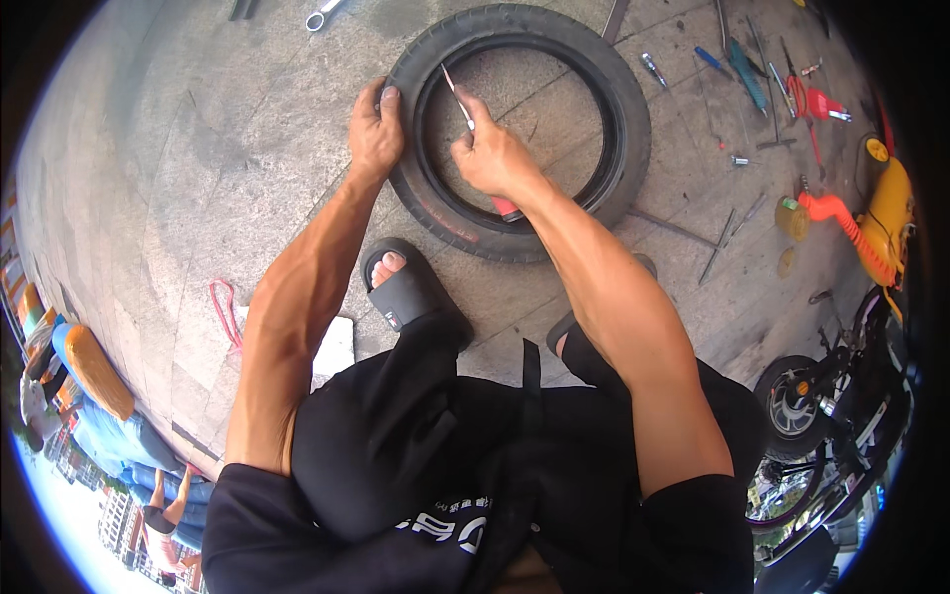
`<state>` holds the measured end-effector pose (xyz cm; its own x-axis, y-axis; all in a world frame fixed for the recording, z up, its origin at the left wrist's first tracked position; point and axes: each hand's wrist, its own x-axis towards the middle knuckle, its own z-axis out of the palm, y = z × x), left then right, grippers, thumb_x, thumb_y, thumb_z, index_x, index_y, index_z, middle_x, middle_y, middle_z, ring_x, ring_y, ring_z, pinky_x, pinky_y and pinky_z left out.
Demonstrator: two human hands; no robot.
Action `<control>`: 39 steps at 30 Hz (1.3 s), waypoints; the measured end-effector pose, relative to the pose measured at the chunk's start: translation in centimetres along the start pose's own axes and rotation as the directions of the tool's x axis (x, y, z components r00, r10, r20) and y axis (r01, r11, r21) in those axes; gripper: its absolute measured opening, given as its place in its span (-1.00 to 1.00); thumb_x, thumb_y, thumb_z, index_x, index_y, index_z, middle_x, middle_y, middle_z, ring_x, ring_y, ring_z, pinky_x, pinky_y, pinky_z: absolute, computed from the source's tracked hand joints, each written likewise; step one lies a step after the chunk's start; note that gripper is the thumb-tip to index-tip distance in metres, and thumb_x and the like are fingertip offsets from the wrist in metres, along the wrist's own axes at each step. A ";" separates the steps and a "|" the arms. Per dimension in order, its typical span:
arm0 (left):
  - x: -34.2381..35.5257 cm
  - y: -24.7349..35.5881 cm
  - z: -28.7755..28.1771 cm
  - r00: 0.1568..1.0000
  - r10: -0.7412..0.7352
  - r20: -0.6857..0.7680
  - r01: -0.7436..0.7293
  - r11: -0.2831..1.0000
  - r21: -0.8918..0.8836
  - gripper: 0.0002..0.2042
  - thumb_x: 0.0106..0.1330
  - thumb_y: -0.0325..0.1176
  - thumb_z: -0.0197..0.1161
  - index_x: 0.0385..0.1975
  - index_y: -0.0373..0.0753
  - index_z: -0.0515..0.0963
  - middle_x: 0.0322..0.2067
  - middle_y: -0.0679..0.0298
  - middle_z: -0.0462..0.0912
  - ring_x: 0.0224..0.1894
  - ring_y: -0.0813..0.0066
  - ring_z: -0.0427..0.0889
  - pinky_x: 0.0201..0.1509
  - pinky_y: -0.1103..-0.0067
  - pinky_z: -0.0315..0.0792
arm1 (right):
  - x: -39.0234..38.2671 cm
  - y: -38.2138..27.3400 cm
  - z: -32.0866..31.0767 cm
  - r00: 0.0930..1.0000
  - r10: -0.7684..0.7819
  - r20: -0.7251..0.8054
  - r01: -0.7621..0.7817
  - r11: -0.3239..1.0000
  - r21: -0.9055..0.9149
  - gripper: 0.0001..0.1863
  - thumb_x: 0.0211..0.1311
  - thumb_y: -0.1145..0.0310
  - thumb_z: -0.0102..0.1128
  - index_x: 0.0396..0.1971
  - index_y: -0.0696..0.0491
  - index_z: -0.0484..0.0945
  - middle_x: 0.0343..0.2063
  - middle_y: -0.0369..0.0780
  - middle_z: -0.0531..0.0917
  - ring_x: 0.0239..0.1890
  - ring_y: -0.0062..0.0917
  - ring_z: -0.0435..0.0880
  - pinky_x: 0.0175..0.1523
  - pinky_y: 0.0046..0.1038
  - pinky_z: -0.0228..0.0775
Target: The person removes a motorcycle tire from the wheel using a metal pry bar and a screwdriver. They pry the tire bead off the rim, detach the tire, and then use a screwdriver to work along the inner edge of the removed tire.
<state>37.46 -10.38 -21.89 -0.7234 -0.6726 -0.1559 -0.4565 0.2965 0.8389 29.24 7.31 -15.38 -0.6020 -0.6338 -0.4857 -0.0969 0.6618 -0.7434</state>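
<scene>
A black tyre (625, 129) lies flat on the paving in front of me, with no wheel inside it. My left hand (376, 134) grips its left edge, thumb on the upper sidewall and fingers round the outer side. Inside the ring, my right hand (490, 153) is closed round a red-handled knife-like tool (458, 96). Its slim, pointed silver blade reaches toward the tyre's inner rim at the upper left. The red butt of its handle shows below my palm; my fingers hide the rest. Whether the tip touches the rubber, I cannot tell.
Several hand tools lie to the right, among them teal-handled pliers (747, 77) and a T-shaped bar (776, 124). A yellow air tank (884, 223) with an orange coiled hose (841, 216) stands farther right, above a motorbike wheel (794, 404). A ring spanner (319, 17) lies at the far left.
</scene>
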 end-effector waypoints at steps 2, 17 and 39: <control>-0.1 0.1 0.0 1.000 -0.024 0.003 0.024 1.000 -0.003 -0.59 0.43 -0.11 0.06 0.09 -0.30 0.49 0.01 -0.08 0.58 0.12 0.04 0.54 0.23 0.37 0.36 | -0.5 0.1 1.4 0.998 0.017 -0.055 -0.014 0.999 0.046 -0.29 0.24 0.33 -0.01 0.41 -0.08 0.06 -0.30 0.14 0.65 -0.18 0.08 0.65 0.01 -0.08 0.45; -0.3 0.0 -0.2 0.999 -0.048 0.008 0.048 0.998 -0.039 -0.57 0.44 -0.10 0.04 0.10 -0.30 0.49 0.04 -0.06 0.57 0.16 0.06 0.50 0.27 0.37 0.31 | -0.1 0.6 1.4 0.998 0.029 -0.058 -0.027 0.999 0.035 -0.26 0.23 0.32 0.01 0.44 -0.18 0.06 -0.42 0.08 0.64 -0.28 0.06 0.66 -0.08 -0.09 0.47; -0.5 0.4 -0.3 0.998 -0.058 0.006 0.058 0.995 -0.086 -0.56 0.43 -0.06 0.08 0.10 -0.29 0.50 0.06 -0.03 0.56 0.17 0.07 0.50 0.27 0.37 0.32 | 0.5 0.5 -0.5 0.979 0.031 -0.203 -0.051 0.994 -0.099 -0.23 0.19 0.33 0.06 0.44 -0.25 0.08 -0.46 0.03 0.68 -0.34 -0.01 0.70 -0.11 -0.10 0.53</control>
<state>37.79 -10.11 -21.27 -0.6988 -0.6847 -0.2069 -0.4512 0.1975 0.8703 28.50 7.58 -15.75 -0.7528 -0.5189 -0.4050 -0.1435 0.7298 -0.6684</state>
